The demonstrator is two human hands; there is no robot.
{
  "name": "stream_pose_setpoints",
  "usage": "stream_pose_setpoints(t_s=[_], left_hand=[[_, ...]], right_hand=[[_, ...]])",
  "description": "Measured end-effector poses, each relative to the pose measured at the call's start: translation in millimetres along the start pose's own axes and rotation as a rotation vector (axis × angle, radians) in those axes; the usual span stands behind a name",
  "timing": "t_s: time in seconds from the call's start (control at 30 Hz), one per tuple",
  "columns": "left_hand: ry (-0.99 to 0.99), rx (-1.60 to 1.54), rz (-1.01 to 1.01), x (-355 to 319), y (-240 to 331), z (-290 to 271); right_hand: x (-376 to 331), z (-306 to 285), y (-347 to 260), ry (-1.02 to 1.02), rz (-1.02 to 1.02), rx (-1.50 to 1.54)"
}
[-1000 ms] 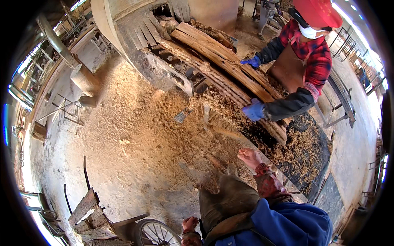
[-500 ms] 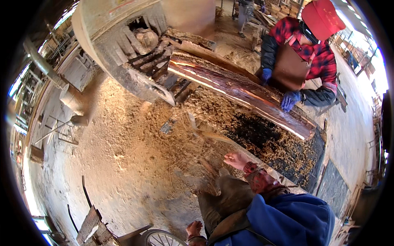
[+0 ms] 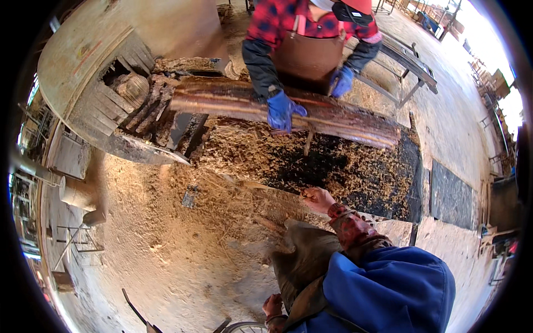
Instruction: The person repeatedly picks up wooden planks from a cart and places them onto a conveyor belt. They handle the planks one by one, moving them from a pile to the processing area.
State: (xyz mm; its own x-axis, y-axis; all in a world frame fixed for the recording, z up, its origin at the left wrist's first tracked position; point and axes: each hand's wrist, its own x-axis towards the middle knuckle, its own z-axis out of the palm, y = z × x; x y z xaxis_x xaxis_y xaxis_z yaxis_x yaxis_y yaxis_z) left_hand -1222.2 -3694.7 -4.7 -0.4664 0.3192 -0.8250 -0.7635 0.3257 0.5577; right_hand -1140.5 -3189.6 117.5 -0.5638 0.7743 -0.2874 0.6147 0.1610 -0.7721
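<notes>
Bright daylight throughout, strongest at the upper right, where the yard (image 3: 488, 83) washes out to near white. Soft, short shadows under the slab of wood (image 3: 288, 114) and the machine housing (image 3: 111, 83). Heavy fisheye bending toward the rim, black corners all round. Sharp in the middle, smeared and stretched at the edges.

Blue jacket, brown apron, a red patterned cuff (right side), both hands bare.
</notes>
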Motion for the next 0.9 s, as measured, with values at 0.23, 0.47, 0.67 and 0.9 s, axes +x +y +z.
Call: stream_pose_setpoints(t_s=[0.23,0.47,0.67,0.9], left_hand=[[0.085,-0.076,-0.157,-13,39,16],[0.047,-0.087,-0.08,-20,33,13],[-0.05,0.249,0.158,-10,-6,-19],[-0.112,0.513,0.376,-9,-29,-43]], right_hand=[[-27,-20,47,0.183,0.114,0.098],[-59,2,65,0.244,0.098,0.051],[-35,-19,118,0.406,0.281,0.112],[-17,-60,80,0.096,0.39,-0.334]])
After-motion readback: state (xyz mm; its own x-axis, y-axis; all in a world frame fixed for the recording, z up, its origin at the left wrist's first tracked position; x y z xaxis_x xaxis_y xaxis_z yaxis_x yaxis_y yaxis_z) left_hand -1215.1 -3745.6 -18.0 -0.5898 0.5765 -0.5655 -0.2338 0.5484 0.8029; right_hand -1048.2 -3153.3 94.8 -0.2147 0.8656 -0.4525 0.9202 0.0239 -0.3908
